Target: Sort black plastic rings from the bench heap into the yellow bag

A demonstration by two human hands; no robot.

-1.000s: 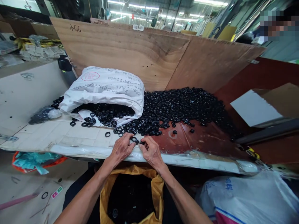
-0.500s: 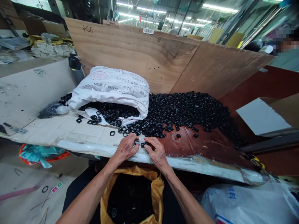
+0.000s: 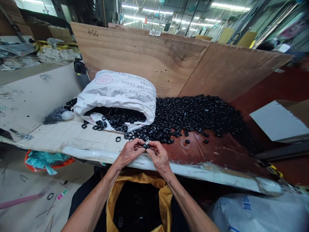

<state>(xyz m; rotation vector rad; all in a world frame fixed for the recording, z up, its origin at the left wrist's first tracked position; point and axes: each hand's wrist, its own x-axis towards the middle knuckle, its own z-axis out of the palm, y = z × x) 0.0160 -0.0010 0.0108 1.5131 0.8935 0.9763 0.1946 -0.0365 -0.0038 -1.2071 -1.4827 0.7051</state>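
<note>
Between the fingertips of both hands, just above the table's front edge, is a small black ring-shaped part point(image 3: 146, 146). My left hand point(image 3: 131, 151) pinches it from the left, and my right hand point(image 3: 158, 154) pinches it from the right. Whether it is one part or two pressed together I cannot tell. Just beyond the hands spreads a large heap of similar black rings point(image 3: 193, 112). More of them spill from the mouth of a white printed sack point(image 3: 125, 87) lying on its side. Below my forearms, a yellow bag point(image 3: 166, 203) stands open with a dark inside.
A wooden board point(image 3: 140, 58) walls the table's back. A white-sided carton point(image 3: 277, 120) is at the right, and a dark plastic bag point(image 3: 54, 116) lies left of the sack. An orange-rimmed basket point(image 3: 29, 162) and a white sack point(image 3: 260, 212) stand below the table edge.
My hands have come together: the black parts held apart in each hand now meet at the fingertips. The view has shifted slightly.
</note>
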